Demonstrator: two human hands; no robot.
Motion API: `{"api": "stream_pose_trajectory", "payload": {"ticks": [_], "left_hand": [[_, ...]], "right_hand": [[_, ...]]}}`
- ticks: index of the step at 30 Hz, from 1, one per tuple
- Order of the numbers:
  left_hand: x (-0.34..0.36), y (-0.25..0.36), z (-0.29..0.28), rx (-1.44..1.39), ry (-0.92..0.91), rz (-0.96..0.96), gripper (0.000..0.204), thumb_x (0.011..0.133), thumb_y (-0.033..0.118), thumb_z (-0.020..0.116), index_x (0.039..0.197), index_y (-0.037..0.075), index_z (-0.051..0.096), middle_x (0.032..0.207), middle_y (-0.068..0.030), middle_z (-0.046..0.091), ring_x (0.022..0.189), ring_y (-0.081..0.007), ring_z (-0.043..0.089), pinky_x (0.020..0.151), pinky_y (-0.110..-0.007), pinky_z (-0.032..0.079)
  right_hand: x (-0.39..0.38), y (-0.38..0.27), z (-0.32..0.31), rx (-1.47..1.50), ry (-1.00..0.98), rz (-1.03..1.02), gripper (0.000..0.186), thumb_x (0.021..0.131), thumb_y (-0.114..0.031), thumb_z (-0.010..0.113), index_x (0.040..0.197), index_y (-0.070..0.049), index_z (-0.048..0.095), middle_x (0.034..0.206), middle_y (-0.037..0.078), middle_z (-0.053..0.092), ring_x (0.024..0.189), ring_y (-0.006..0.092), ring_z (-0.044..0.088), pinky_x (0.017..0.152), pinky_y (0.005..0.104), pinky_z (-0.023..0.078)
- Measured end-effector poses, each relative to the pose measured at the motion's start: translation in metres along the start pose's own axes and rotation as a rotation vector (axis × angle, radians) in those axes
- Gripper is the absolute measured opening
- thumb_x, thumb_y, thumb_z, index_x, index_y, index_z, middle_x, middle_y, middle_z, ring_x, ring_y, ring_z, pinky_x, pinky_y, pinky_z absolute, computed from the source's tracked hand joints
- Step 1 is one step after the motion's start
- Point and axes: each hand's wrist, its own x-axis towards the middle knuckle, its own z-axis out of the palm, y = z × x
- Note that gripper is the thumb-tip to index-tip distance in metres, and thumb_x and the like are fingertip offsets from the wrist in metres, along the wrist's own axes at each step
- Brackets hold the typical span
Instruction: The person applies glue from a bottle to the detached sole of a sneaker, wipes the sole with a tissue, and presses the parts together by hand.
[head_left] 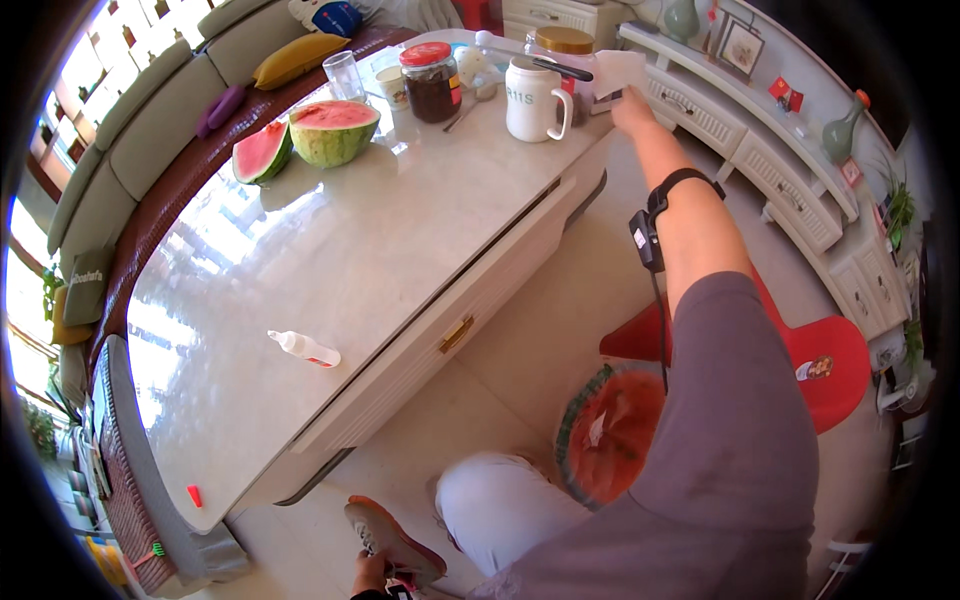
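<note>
At the table's far right corner, my right hand (634, 112) pinches something beside a white paper (622, 70) and a small dark item partly hidden by the fingers. Nearest it are a white mug (528, 105) with a dark utensil across its top and a gold-lidded jar (565, 40). Low at the bottom, my left hand (369, 570) is closed beside a grey sneaker (392, 540); what it grips is unclear. On the glossy table (230, 400) are two cut watermelon pieces (335, 142) (258, 160), a red-lidded jar (430, 85), a glass (345, 75) and a white bottle (305, 348).
A curved sofa (150, 150) lines the left. A white drawer cabinet (775, 185) with vases and plants curves along the right. Below me are a red stool (830, 390) and a round watermelon-patterned mat or seat (590, 440). A small red object (195, 495) lies at the table's near corner.
</note>
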Motion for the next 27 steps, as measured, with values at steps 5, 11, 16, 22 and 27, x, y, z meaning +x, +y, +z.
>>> {"api": "stream_pose_trajectory", "payload": {"ticks": [5, 11, 16, 22, 27], "left_hand": [[0.002, 0.003, 0.008, -0.057, 0.024, -0.02, 0.058, 0.064, 0.005, 0.067, 0.114, -0.003, 0.04, 0.085, -0.0168, 0.057, 0.064, -0.0265, 0.058, 0.051, -0.034, 0.047], [0.003, 0.0, 0.012, -0.037, 0.091, -0.023, 0.063, 0.063, 0.002, 0.066, 0.119, -0.001, 0.036, 0.091, -0.0175, 0.056, 0.068, -0.0282, 0.057, 0.053, -0.036, 0.047], [0.027, -0.011, 0.018, -0.21, 0.102, 0.003, 0.065, 0.063, 0.005, 0.066, 0.12, 0.0, 0.035, 0.082, -0.0157, 0.057, 0.058, -0.0251, 0.057, 0.046, -0.035, 0.045], [0.029, -0.053, -0.006, -0.316, 0.101, 0.023, 0.064, 0.064, 0.005, 0.065, 0.121, 0.003, 0.035, 0.079, -0.0159, 0.055, 0.059, -0.024, 0.057, 0.046, -0.033, 0.045], [-0.005, 0.0, 0.011, -0.269, -0.047, 0.265, 0.035, 0.068, 0.016, 0.061, 0.101, 0.004, 0.053, 0.084, -0.0112, 0.06, 0.078, -0.0193, 0.059, 0.062, -0.032, 0.048]], "right_hand": [[0.034, -0.002, -0.035, 0.382, 0.138, -0.077, 0.052, 0.076, -0.014, 0.042, 0.124, 0.002, 0.03, 0.13, 0.018, 0.031, 0.117, 0.0329, 0.035, 0.097, 0.0338, 0.03], [0.021, -0.044, -0.064, 0.701, 0.191, -0.105, 0.057, 0.075, -0.013, 0.046, 0.125, 0.002, 0.025, 0.13, 0.015, 0.028, 0.111, 0.0332, 0.041, 0.077, 0.0353, 0.049], [0.05, -0.035, -0.084, 0.733, 0.295, -0.226, 0.058, 0.076, -0.019, 0.046, 0.126, 0.004, 0.027, 0.13, 0.019, 0.028, 0.116, 0.0337, 0.035, 0.095, 0.0351, 0.033], [0.03, -0.066, -0.087, 0.587, 0.581, -0.341, 0.063, 0.076, -0.045, 0.053, 0.115, 0.003, 0.044, 0.118, 0.023, 0.044, 0.114, 0.0337, 0.038, 0.096, 0.0365, 0.028], [-0.051, 0.014, -0.147, 1.174, 0.282, -0.162, 0.034, 0.081, -0.02, 0.055, 0.108, 0.0, 0.05, 0.105, 0.01, 0.051, 0.099, 0.0175, 0.048, 0.085, 0.028, 0.039]]}}
